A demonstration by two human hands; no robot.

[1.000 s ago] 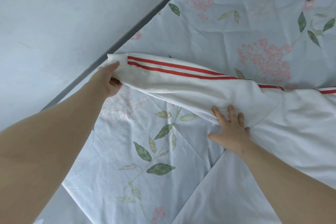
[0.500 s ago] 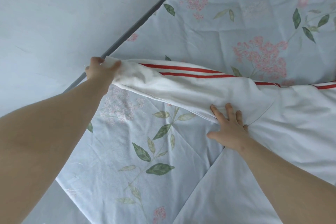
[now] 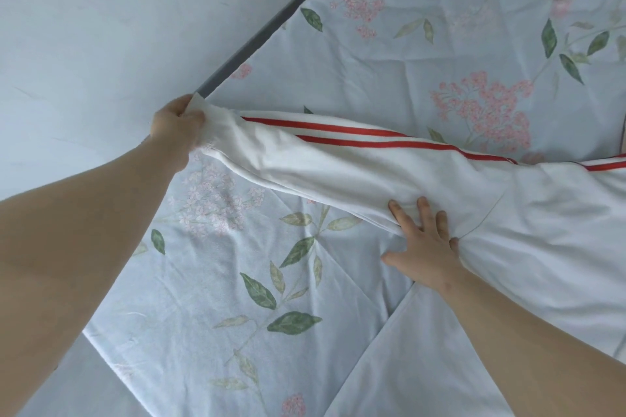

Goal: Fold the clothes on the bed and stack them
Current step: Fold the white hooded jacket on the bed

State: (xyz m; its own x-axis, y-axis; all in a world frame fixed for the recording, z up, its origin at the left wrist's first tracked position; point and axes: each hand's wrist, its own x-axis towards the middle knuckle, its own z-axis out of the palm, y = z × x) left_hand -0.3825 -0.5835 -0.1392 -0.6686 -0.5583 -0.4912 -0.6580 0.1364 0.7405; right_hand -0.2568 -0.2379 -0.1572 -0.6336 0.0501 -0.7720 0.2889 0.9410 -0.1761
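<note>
The white garment (image 3: 559, 230) lies across the floral bed sheet (image 3: 220, 298), its sleeve (image 3: 321, 169) with two red stripes (image 3: 355, 137) stretched toward the far left. The left hand (image 3: 176, 127) has its fingers curled tight round the cuff (image 3: 211, 127), just beside the grey bed edge (image 3: 261, 34). The right hand (image 3: 423, 247) lies flat, fingers spread, pressing the cloth where sleeve meets body. Since a second ago the left hand has drawn the cuff further left; the right hand has stayed put
</note>
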